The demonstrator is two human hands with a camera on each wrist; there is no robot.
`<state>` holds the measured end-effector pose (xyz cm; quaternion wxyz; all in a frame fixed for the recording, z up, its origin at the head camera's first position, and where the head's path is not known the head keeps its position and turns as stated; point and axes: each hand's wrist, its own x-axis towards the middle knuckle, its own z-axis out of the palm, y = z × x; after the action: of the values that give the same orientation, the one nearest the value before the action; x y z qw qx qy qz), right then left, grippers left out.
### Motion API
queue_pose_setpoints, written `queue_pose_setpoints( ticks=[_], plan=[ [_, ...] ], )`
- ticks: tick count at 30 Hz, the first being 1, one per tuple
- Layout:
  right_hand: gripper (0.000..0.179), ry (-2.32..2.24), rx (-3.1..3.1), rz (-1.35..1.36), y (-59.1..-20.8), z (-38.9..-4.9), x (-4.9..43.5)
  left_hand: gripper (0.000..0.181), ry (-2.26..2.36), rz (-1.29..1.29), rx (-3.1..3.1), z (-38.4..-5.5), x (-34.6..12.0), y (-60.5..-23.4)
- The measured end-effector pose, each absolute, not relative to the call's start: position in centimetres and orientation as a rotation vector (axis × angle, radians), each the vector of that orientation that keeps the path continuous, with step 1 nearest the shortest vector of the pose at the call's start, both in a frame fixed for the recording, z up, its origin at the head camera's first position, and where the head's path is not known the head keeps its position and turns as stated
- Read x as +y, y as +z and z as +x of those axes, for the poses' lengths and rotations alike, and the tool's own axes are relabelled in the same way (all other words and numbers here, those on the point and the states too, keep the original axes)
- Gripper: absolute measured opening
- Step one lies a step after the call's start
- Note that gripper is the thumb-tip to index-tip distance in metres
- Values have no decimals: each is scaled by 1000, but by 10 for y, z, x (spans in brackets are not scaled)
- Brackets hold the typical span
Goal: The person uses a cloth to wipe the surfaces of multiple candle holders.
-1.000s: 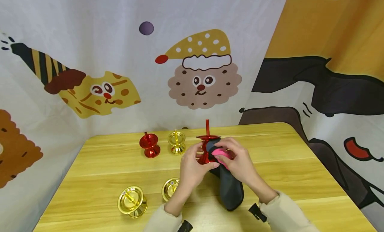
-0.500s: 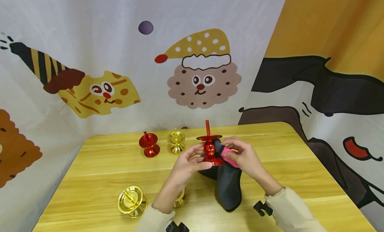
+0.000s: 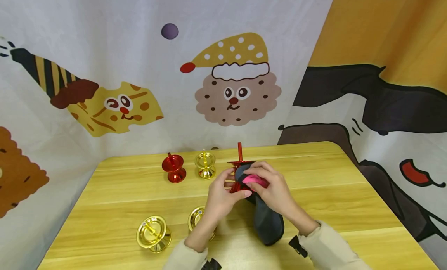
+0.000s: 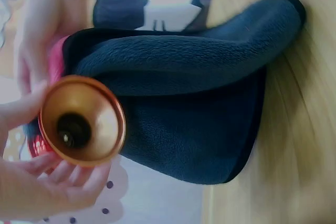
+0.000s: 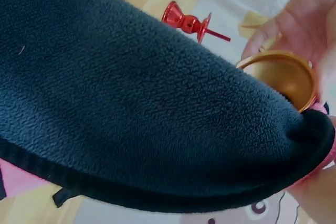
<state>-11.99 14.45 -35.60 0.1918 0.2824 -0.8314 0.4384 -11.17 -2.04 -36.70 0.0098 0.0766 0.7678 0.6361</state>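
Observation:
In the head view my left hand (image 3: 220,194) grips a red metallic candle holder (image 3: 241,162), held upright above the table with its thin rod pointing up. Its hollow, copper-coloured underside (image 4: 105,121) faces the left wrist camera. My right hand (image 3: 274,186) pinches a dark grey cloth (image 3: 269,223) with a pink reverse side and black edging. The cloth is pressed against the holder's stem, which it mostly hides, and its loose end hangs down below the hands. In the right wrist view the cloth (image 5: 147,98) covers much of the picture.
Another red candle holder (image 3: 174,169) stands at the back left beside a small gold one (image 3: 205,165). Nearer the front are two more gold holders, one at the left (image 3: 155,235) and one (image 3: 196,219) partly behind my left forearm. A printed curtain (image 3: 139,49) hangs behind the wooden table (image 3: 115,200).
Half a second ago the cloth was at the holder's right side and the red stem showed. Now my right hand has moved left, bringing the cloth across the front. The standing holders stay put.

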Motion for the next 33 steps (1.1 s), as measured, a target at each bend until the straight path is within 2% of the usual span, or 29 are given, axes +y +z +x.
queue_pose_setpoints(
  ticks=[7,11,21,33],
  plan=[
    [29,1781,-2219,814,-355,-125,163,62,2245,295,1641,-116,-35,-368],
    [28,1923,-2153,807,-355,-126,169,64,2285,384,1380,-117,-39,-364],
    [31,1701,-2231,856,-357,-122,164,70,2077,224,1968,-111,-23,-360],
    [30,1958,-2130,848,-362,-126,173,56,2233,342,1532,-114,-38,-363]
  ],
)
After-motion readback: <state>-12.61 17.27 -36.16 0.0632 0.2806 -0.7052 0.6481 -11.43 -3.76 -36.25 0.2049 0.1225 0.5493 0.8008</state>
